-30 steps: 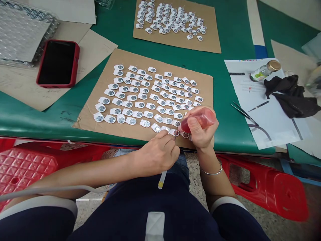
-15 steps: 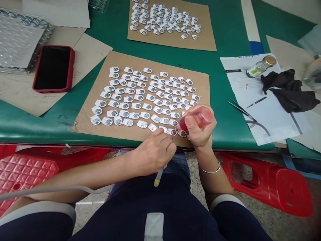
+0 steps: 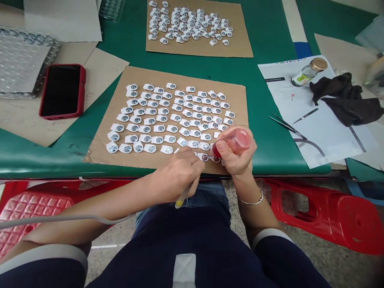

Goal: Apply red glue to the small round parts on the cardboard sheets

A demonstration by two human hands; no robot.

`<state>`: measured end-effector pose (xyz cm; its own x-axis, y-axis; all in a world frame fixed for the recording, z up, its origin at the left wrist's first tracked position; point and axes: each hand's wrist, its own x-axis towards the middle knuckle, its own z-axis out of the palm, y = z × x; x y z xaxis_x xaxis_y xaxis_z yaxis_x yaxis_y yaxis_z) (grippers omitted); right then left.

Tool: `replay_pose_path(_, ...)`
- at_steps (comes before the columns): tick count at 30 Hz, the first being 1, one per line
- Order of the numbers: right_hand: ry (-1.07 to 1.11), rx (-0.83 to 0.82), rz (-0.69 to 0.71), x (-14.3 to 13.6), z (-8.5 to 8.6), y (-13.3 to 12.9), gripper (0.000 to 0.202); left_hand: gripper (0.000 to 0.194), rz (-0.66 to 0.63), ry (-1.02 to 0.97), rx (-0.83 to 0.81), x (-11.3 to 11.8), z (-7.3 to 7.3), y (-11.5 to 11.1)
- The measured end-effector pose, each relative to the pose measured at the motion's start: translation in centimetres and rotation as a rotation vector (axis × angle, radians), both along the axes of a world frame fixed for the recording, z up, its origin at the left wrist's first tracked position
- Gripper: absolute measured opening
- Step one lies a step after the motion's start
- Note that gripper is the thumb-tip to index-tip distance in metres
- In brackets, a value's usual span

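Note:
My right hand (image 3: 237,160) wraps round a soft, see-through bottle (image 3: 238,141) with red liquid in it, tilted with its lower end toward the front row. Closed beside it, my left hand (image 3: 183,172) grips a slim pale-handled tool (image 3: 182,197) whose yellow end sticks out below the palm. The tool's working tip is hidden. Under both hands lies a brown cardboard sheet (image 3: 103,136) with rows of small white tags bearing round silver emblems (image 3: 150,148). A few emblems near the bottle, such as one dark red emblem (image 3: 204,157), show red.
A second cardboard sheet (image 3: 198,49) with more tags lies farther back. At left rest a red-cased phone (image 3: 62,92) and bubble wrap (image 3: 18,60). To the right are printed paper (image 3: 315,148), tweezers (image 3: 288,127), a small jar (image 3: 309,72) and black cloth (image 3: 345,96). Red stools (image 3: 354,224) flank me.
My left hand has shifted left, away from the bottle, and its tool has tilted. The right hand still holds the bottle over the front row. The view has moved slightly.

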<state>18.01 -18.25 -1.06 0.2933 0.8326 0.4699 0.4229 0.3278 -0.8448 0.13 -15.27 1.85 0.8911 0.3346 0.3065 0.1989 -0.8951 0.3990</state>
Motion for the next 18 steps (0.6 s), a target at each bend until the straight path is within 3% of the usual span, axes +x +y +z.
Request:
replay_pose_path(4, -0.035, 0.056, 0.007, 0.0, 0.4, 0.1, 0.022, 0.014, -0.024, 0.007, -0.140, 0.1, 0.5, 1.2)
replay_pose_path(11, -0.071, 0.096, 0.011, -0.1, 0.6, 0.1, 0.024, 0.014, -0.065, 0.192, -0.492, 1.5, 3.0, 4.9)
replay_pose_path(15, -0.035, 0.139, -0.020, -0.2, 0.2, -0.5, 0.026, 0.006, -0.061, 0.276, -0.683, 2.2, 2.4, 6.6)
replay_pose_path(18, 0.061, 0.196, -0.072, -0.3, 0.0, -1.1, 0.028, 0.004, -0.065, 0.288, -0.740, 2.3, 1.4, 7.4)
